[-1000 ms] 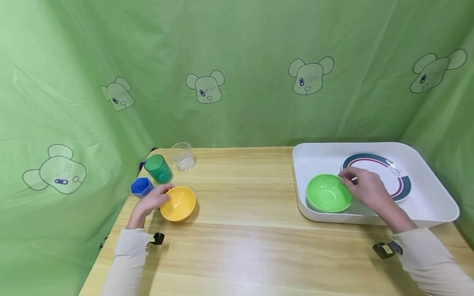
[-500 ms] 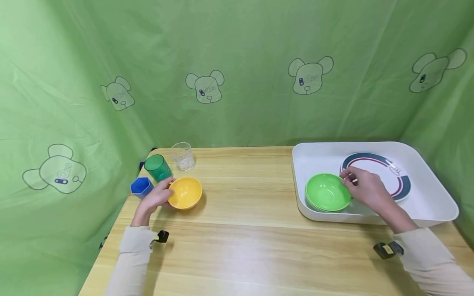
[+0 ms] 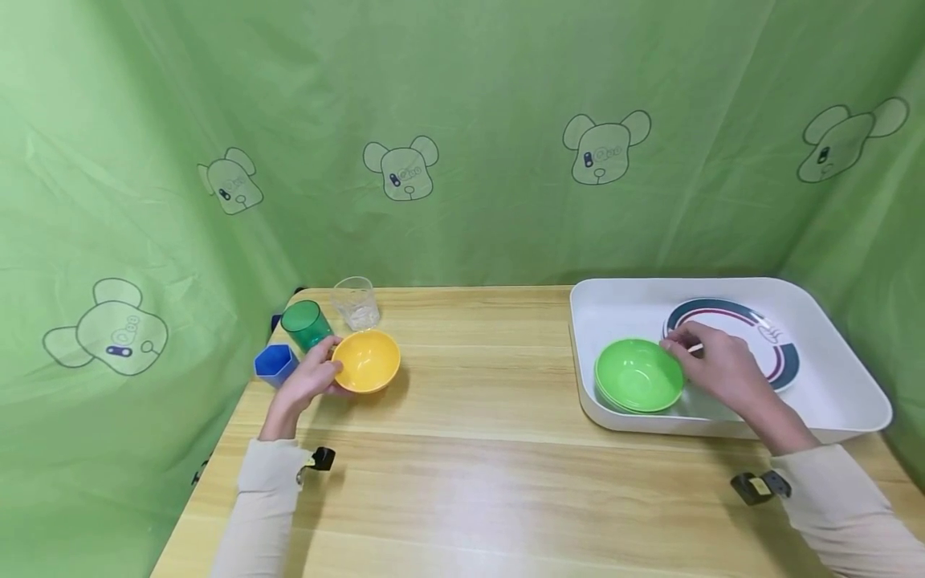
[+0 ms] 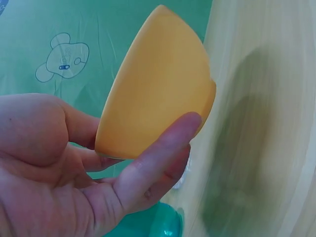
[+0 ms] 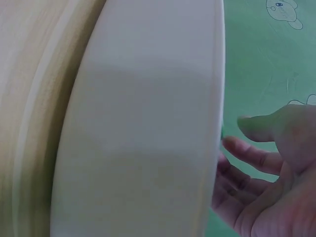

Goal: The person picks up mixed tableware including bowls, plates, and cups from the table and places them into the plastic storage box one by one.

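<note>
Fingers (image 4: pixel 165 148) of the left hand (image 3: pixel 311 379) grasp a yellow bowl (image 3: pixel 367 361) by its edge, and we see it tilted and held above the wooden surface (image 3: pixel 470 482), its shadow falling apart from it. Near that hand we find a green cup (image 3: pixel 305 323), a clear glass (image 3: pixel 357 303) and a blue hexagonal cup (image 3: pixel 275 364). Well to the right, the right hand (image 3: pixel 723 368) is at the rim of a light green bowl (image 3: pixel 639 373) inside a white tray (image 3: pixel 845 381); its fingers are bent, with thumb and forefinger slightly apart from below, and we cannot tell whether it pinches that rim. Beside the bowl lies a white plate (image 3: pixel 768 341) banded in teal and red, partly hidden from us by the right hand. Behind everything hangs a green curtain (image 3: pixel 477 233) printed with bear heads
</note>
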Available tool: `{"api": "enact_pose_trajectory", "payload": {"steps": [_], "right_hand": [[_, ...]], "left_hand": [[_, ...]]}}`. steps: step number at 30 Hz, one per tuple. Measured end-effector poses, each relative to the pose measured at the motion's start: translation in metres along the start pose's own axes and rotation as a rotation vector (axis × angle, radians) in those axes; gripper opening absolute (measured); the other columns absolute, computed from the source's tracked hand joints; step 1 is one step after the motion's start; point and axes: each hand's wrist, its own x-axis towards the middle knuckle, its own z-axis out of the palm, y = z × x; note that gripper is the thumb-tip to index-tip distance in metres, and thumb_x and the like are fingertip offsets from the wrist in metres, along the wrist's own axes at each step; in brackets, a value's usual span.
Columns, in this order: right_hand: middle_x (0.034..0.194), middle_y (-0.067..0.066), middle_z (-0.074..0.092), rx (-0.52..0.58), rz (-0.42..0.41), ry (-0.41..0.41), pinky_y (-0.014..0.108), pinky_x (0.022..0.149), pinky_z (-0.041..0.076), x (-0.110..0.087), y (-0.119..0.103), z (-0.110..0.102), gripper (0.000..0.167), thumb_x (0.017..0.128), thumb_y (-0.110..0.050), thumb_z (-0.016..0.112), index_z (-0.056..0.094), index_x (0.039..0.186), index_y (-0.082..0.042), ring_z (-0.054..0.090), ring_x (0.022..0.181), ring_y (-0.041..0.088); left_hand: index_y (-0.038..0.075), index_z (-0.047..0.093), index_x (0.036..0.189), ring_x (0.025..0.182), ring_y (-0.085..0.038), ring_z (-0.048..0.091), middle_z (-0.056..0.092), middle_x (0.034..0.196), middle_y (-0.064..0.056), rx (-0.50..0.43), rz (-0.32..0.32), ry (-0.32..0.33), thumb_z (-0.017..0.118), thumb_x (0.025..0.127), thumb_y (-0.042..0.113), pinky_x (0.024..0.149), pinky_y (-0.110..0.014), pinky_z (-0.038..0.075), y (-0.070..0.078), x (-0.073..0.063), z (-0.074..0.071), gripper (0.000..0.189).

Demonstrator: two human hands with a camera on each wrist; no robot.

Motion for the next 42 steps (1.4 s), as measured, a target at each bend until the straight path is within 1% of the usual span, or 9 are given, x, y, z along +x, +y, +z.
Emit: {"api": "enact_pose_trajectory", "payload": {"steps": [4, 8, 11, 16, 23, 28, 30, 36, 42], "right_hand": [[0.106, 0.027, 0.07, 0.009, 0.02, 0.022, 0.06, 0.077, 0.057, 0.002, -0.003, -0.001, 0.029, 0.103, -0.023, 0.063, 0.067, 0.111, 0.004, 0.069, 0.092, 0.046], [0.109, 0.027, 0.069, 0.022, 0.028, 0.039, 0.062, 0.079, 0.056, 0.004, -0.009, -0.003, 0.032, 0.104, -0.028, 0.06, 0.064, 0.114, 0.002, 0.068, 0.094, 0.048], [0.109, 0.027, 0.069, 0.041, 0.024, 0.059, 0.062, 0.079, 0.055, 0.004, -0.012, -0.003, 0.032, 0.104, -0.028, 0.06, 0.063, 0.115, 0.001, 0.068, 0.094, 0.048], [0.112, 0.028, 0.068, 0.076, 0.009, 0.078, 0.063, 0.08, 0.055, 0.004, -0.014, 0.0, 0.031, 0.104, -0.025, 0.06, 0.062, 0.119, 0.002, 0.067, 0.096, 0.05], [0.108, 0.027, 0.068, 0.098, -0.012, 0.107, 0.061, 0.082, 0.053, 0.007, -0.021, 0.002, 0.032, 0.104, -0.02, 0.06, 0.061, 0.124, 0.004, 0.065, 0.1, 0.05], [0.106, 0.025, 0.069, 0.102, -0.01, 0.102, 0.049, 0.077, 0.052, 0.011, -0.029, 0.004, 0.034, 0.104, -0.021, 0.06, 0.061, 0.127, 0.004, 0.064, 0.096, 0.042], [0.107, 0.025, 0.068, 0.106, -0.004, 0.092, 0.047, 0.077, 0.051, 0.012, -0.032, 0.005, 0.035, 0.104, -0.022, 0.059, 0.06, 0.128, 0.004, 0.063, 0.096, 0.04], [0.118, 0.031, 0.065, 0.164, 0.004, 0.063, 0.064, 0.086, 0.053, 0.016, -0.039, 0.007, 0.041, 0.106, -0.025, 0.055, 0.055, 0.135, 0.005, 0.064, 0.104, 0.05], [0.121, 0.031, 0.064, 0.183, -0.005, 0.058, 0.065, 0.089, 0.053, 0.02, -0.045, 0.009, 0.043, 0.107, -0.025, 0.054, 0.053, 0.138, 0.005, 0.063, 0.108, 0.052]], "left_hand": [[-0.01, 0.031, 0.145, 0.109, -0.046, 0.061, 0.04, 0.137, -0.039, -0.018, 0.023, 0.005, 0.034, 0.098, -0.007, 0.083, -0.053, 0.06, 0.005, 0.0, 0.003, 0.047], [-0.008, 0.028, 0.148, 0.111, -0.05, 0.06, 0.038, 0.138, -0.039, -0.043, 0.039, 0.012, 0.034, 0.101, -0.005, 0.085, -0.055, 0.059, 0.01, 0.0, 0.006, 0.048], [-0.007, 0.028, 0.151, 0.117, -0.053, 0.056, 0.037, 0.14, -0.038, -0.059, 0.032, 0.04, 0.035, 0.103, -0.002, 0.087, -0.055, 0.058, 0.014, 0.001, 0.011, 0.049], [-0.006, 0.03, 0.152, 0.118, -0.049, 0.055, 0.037, 0.14, -0.036, -0.117, 0.032, 0.086, 0.037, 0.103, -0.001, 0.088, -0.054, 0.058, 0.025, 0.006, 0.021, 0.05], [-0.005, 0.034, 0.151, 0.117, -0.045, 0.055, 0.038, 0.14, -0.033, -0.157, 0.054, 0.088, 0.04, 0.103, -0.001, 0.088, -0.057, 0.057, 0.039, 0.012, 0.035, 0.048], [-0.004, 0.035, 0.15, 0.115, -0.044, 0.057, 0.039, 0.139, -0.031, -0.179, 0.064, 0.082, 0.04, 0.103, -0.001, 0.089, -0.059, 0.055, 0.042, 0.015, 0.044, 0.047], [-0.004, 0.035, 0.15, 0.115, -0.043, 0.056, 0.039, 0.139, -0.031, -0.19, 0.064, 0.077, 0.04, 0.103, -0.002, 0.089, -0.059, 0.055, 0.043, 0.016, 0.048, 0.046], [-0.002, 0.035, 0.15, 0.115, -0.044, 0.056, 0.038, 0.138, -0.031, -0.215, 0.074, 0.076, 0.041, 0.102, -0.003, 0.085, -0.056, 0.058, 0.048, 0.021, 0.058, 0.049], [-0.001, 0.038, 0.148, 0.111, -0.043, 0.058, 0.041, 0.135, -0.03, -0.229, 0.087, 0.069, 0.042, 0.1, -0.003, 0.084, -0.057, 0.058, 0.052, 0.024, 0.067, 0.047]]}}
